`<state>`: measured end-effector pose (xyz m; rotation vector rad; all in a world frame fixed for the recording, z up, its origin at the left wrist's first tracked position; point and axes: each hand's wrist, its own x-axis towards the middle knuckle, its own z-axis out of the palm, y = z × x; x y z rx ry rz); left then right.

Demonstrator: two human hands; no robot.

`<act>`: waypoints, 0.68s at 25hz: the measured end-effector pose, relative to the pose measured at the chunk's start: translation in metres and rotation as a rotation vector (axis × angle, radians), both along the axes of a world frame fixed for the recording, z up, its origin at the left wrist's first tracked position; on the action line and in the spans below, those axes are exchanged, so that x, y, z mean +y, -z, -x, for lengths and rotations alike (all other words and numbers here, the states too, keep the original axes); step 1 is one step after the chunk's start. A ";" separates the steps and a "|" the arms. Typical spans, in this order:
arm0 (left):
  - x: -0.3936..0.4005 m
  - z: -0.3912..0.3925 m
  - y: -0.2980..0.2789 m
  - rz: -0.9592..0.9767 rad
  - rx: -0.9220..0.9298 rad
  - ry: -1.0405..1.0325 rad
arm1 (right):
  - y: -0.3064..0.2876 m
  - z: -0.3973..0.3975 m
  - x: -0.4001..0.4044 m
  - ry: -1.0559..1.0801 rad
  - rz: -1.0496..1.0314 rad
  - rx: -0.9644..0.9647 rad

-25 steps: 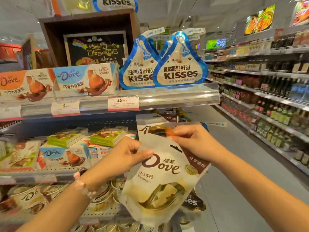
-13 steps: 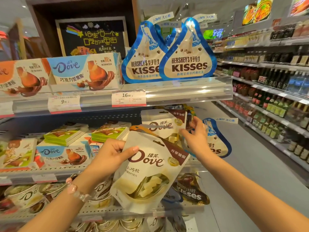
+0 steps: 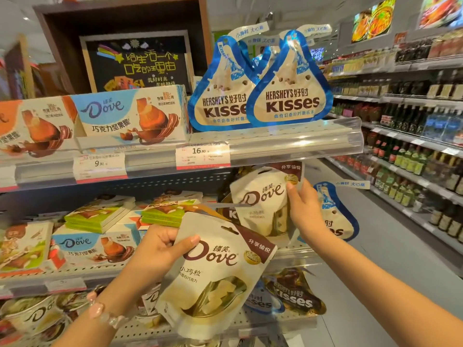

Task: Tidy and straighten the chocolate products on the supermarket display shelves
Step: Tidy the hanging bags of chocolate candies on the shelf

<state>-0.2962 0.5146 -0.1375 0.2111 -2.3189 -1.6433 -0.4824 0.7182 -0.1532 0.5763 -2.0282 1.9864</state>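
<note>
My left hand [image 3: 160, 249] grips a cream Dove pouch [image 3: 215, 276] by its upper left corner, held tilted in front of the lower shelves. My right hand [image 3: 304, 209] pinches the right edge of a second cream Dove pouch [image 3: 260, 199] that stands on the middle shelf under the price rail. Two blue Hershey's Kisses bags [image 3: 288, 96] stand upright on the top shelf. A blue Kisses bag [image 3: 335, 216] shows behind my right wrist, partly hidden.
Dove boxes [image 3: 130, 116] line the top shelf at left, with green boxes [image 3: 97, 216] and more Dove boxes on the middle shelf. A dark Kisses bag [image 3: 295, 296] lies on the low shelf. Bottle shelves [image 3: 413, 151] run along the aisle at right.
My right hand has left the held pouch, reached up to the middle shelf and taken the edge of the second Dove pouch. My left hand keeps the first pouch, now lower.
</note>
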 end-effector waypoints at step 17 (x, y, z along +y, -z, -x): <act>-0.015 0.026 0.002 -0.216 0.050 -0.053 | -0.002 -0.029 0.044 -0.447 -0.542 -0.147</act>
